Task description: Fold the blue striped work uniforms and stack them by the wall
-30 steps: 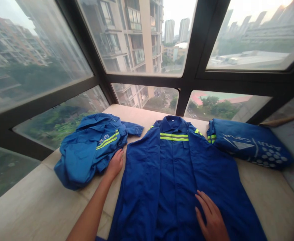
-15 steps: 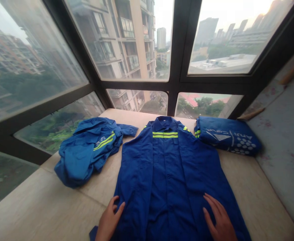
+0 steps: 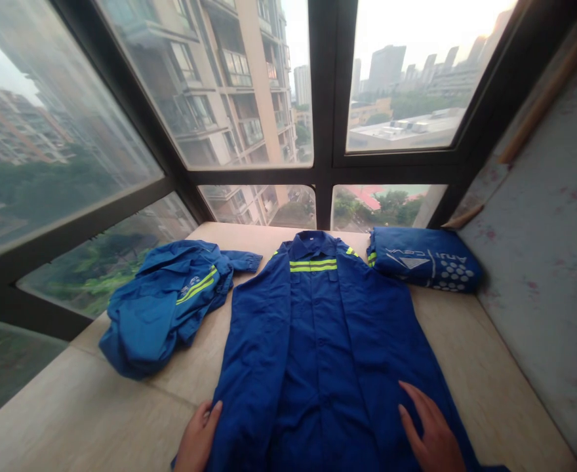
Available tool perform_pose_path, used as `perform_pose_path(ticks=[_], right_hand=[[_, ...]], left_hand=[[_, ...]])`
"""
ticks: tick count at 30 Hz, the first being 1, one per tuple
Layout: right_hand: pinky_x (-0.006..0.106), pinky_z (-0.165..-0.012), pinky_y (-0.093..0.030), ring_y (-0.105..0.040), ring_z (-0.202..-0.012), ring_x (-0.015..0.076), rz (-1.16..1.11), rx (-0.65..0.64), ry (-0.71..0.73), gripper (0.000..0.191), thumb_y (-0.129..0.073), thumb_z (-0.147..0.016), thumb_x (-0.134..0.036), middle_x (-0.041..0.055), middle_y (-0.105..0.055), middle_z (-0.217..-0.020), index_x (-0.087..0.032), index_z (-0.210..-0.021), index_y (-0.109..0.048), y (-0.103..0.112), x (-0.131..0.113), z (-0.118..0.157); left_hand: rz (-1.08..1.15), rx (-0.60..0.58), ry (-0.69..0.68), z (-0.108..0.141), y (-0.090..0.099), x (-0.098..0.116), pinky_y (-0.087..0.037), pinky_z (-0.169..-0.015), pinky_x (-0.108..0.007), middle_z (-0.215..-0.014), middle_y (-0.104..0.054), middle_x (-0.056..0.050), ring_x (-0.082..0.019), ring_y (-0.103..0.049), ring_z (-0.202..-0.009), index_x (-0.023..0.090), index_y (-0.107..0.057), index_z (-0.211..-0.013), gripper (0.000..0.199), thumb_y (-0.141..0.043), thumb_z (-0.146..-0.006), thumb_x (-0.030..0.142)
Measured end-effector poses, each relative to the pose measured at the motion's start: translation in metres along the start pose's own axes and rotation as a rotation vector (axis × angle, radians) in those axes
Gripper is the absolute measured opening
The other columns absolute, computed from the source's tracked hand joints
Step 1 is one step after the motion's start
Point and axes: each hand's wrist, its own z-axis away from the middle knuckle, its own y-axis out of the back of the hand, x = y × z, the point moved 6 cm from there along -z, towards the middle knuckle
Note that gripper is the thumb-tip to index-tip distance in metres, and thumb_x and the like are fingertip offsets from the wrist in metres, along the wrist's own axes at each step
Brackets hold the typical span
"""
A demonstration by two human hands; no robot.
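Note:
A dark blue work jacket (image 3: 313, 328) with yellow-green reflective stripes lies spread front up, collar away from me, its sleeves laid down along the front. At its lower left edge is my left hand (image 3: 197, 436), thumb and fingers close together at the cloth; what they hold, if anything, is hidden. My right hand (image 3: 431, 429) rests over the lower right part of the jacket, fingers apart, holding nothing. A crumpled lighter blue jacket (image 3: 155, 308) lies to the left. Folded blue garments (image 3: 423, 259) with white print sit at the back right.
The garments lie on a beige stone ledge (image 3: 495, 367). Dark window frames (image 3: 322, 131) with glass rise behind and to the left. A patterned wall (image 3: 539, 262) borders the right side.
My left hand has moved left and down to the jacket's edge, and its fingers have come closer together. The view has shifted slightly; my right hand stays open over the cloth.

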Motion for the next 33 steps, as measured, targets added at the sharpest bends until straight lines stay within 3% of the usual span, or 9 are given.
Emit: perform_pose_path(ticks=[4,6,11,14,16,20,25,30,33], right_hand=[[0.042,-0.094,-0.056,-0.064,-0.114,0.0263,0.023,-0.003,0.013,0.042,-0.045,-0.097,-0.044,0.0098,-0.065,-0.125,-0.022,-0.132,-0.053,0.000,0.002,0.003],[0.043,-0.098,-0.054,-0.062,-0.116,0.0263,0.042,-0.015,0.021,0.042,-0.045,-0.097,-0.043,0.0099,-0.064,-0.127,-0.022,-0.133,-0.052,0.002,0.004,0.002],[0.046,-0.110,-0.042,-0.049,-0.133,0.0279,0.158,-0.071,0.111,0.047,-0.044,-0.098,-0.039,0.0087,-0.053,-0.144,-0.022,-0.141,-0.049,0.002,-0.007,-0.018],[0.050,-0.113,-0.034,-0.037,-0.142,0.0296,0.258,-0.129,0.187,0.049,-0.044,-0.097,-0.038,0.0057,-0.042,-0.154,-0.026,-0.145,-0.047,-0.013,-0.022,-0.037],[0.052,-0.115,-0.029,-0.032,-0.144,0.0299,0.307,-0.170,0.214,0.051,-0.044,-0.097,-0.039,0.0048,-0.036,-0.158,-0.028,-0.147,-0.044,-0.027,-0.031,-0.046],[0.054,-0.118,-0.021,-0.028,-0.146,0.0293,0.357,-0.219,0.226,0.054,-0.043,-0.097,-0.039,0.0052,-0.032,-0.160,-0.029,-0.149,-0.041,-0.048,-0.038,-0.053],[0.054,-0.117,-0.022,-0.029,-0.146,0.0293,0.304,-0.229,0.205,0.052,-0.043,-0.097,-0.040,0.0061,-0.034,-0.158,-0.028,-0.148,-0.043,-0.046,-0.039,-0.056],[0.051,-0.111,-0.035,-0.041,-0.138,0.0289,0.228,-0.098,0.065,0.049,-0.044,-0.097,-0.039,0.0115,-0.049,-0.148,-0.020,-0.141,-0.049,-0.007,-0.010,-0.048],[0.049,-0.104,-0.044,-0.053,-0.125,0.0296,0.212,0.038,-0.129,0.047,-0.044,-0.096,-0.041,0.0159,-0.058,-0.134,-0.015,-0.134,-0.053,0.030,0.030,-0.028]], left_hand=[[-0.298,-0.081,-0.010,0.008,-0.003,-0.004,-0.053,-0.091,-0.036,-0.106,-0.075,-0.012,-0.027,-0.070,-0.105,0.019,-0.062,-0.106,0.036,-0.041,-0.088,0.043],[-0.461,-0.023,-0.070,0.013,0.001,0.004,-0.053,-0.089,-0.040,-0.108,-0.074,-0.013,-0.029,-0.070,-0.102,0.017,-0.060,-0.116,0.044,-0.036,-0.092,0.045],[-0.659,0.236,-0.655,0.023,-0.012,0.068,-0.047,-0.099,-0.044,-0.130,-0.064,-0.017,-0.029,-0.060,-0.118,0.013,-0.062,-0.127,0.050,-0.039,-0.093,0.041],[-0.716,0.184,-0.974,0.023,-0.048,0.094,-0.033,-0.112,-0.049,-0.150,-0.049,-0.008,-0.029,-0.041,-0.140,0.027,-0.054,-0.140,0.049,-0.044,-0.093,0.038],[-0.755,0.145,-1.083,0.020,-0.069,0.099,-0.022,-0.117,-0.053,-0.156,-0.040,-0.003,-0.030,-0.030,-0.146,0.033,-0.043,-0.147,0.054,-0.046,-0.094,0.039],[-0.765,0.094,-1.084,0.009,-0.089,0.090,-0.013,-0.118,-0.053,-0.158,-0.036,-0.003,-0.029,-0.028,-0.146,0.034,-0.035,-0.150,0.058,-0.046,-0.095,0.045],[-0.746,-0.007,-0.963,0.006,-0.087,0.091,-0.017,-0.117,-0.057,-0.158,-0.036,-0.004,-0.031,-0.028,-0.146,0.033,-0.040,-0.148,0.055,-0.045,-0.094,0.044],[-0.556,0.010,-0.860,0.030,-0.087,0.115,-0.025,-0.116,-0.057,-0.151,-0.047,-0.011,-0.032,-0.037,-0.142,0.021,-0.057,-0.138,0.049,-0.044,-0.093,0.033],[-0.260,-0.154,-0.820,0.067,-0.109,0.138,-0.039,-0.112,-0.047,-0.140,-0.058,-0.011,-0.028,-0.051,-0.131,0.020,-0.064,-0.128,0.043,-0.043,-0.094,0.035]])
